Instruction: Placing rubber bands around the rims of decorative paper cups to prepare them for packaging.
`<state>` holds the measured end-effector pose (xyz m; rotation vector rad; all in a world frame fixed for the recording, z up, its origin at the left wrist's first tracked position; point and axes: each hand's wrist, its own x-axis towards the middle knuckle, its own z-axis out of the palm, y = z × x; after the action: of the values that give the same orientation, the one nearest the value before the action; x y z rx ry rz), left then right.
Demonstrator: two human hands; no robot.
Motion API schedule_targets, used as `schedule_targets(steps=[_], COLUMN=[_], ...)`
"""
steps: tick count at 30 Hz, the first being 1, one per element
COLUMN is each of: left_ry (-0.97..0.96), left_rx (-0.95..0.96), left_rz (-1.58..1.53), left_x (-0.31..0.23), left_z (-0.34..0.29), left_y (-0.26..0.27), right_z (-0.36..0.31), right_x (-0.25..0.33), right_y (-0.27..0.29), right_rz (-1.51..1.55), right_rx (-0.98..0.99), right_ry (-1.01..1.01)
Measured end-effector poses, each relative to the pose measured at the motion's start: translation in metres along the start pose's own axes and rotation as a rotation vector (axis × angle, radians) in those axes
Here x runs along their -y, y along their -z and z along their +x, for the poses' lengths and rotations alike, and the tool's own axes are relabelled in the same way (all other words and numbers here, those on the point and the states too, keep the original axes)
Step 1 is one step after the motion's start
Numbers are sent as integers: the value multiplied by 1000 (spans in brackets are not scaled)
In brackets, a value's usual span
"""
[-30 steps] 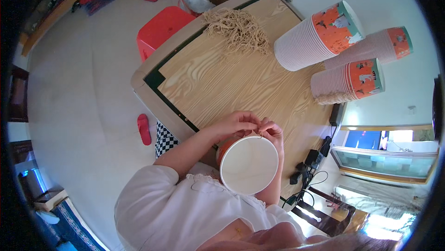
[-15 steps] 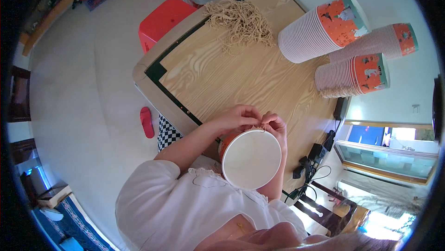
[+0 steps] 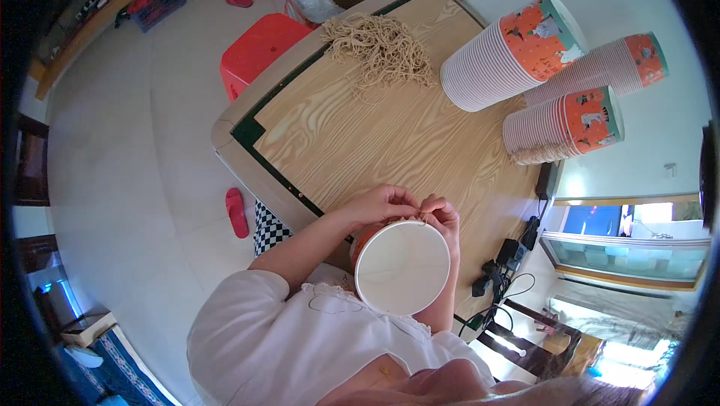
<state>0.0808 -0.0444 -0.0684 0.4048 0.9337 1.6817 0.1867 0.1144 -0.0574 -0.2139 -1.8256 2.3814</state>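
Note:
A large paper bucket (image 3: 403,269), white inside with an orange printed wall, rests between my chest and my hands, its open mouth facing me. At its far rim my left hand (image 3: 382,206) has thumb and forefinger pinched together on a bit of tan string. Close beside it, my right hand (image 3: 441,215) also pinches the string (image 3: 424,218) against the rim; the strand is thin and partly hidden by the fingers. Farther off on the table lies a tangled heap of the same tan string (image 3: 382,50).
Nested stacks of orange printed buckets lie on the right: a big stack (image 3: 480,65), one behind (image 3: 592,68), and one with string along its rims (image 3: 536,125). Black plugs and cables (image 3: 491,278) run along the table's (image 3: 352,136) right side. A red stool (image 3: 259,53) stands left.
The view has shifted slightly. Both hands stay pinched at the bucket's rim, with only small finger movement.

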Motion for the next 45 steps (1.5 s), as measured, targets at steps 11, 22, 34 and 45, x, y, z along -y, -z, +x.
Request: schedule_targets(steps=[11, 22, 34, 45], left_ry=[-69, -56, -40, -71], left_rx=[-110, -129, -129, -157], left_rz=[-11, 145, 81, 176], left_x=[4, 3, -2, 10], left_z=[1, -7, -9, 7], left_y=[4, 19, 13, 17], right_z=[8, 11, 8, 15], right_x=[13, 2, 0, -5], right_y=[-19, -11, -2, -2], right_rz=[26, -56, -105, -138], right_rx=[-39, -24, -39, -92], right_ry=[-110, 35, 33, -89])
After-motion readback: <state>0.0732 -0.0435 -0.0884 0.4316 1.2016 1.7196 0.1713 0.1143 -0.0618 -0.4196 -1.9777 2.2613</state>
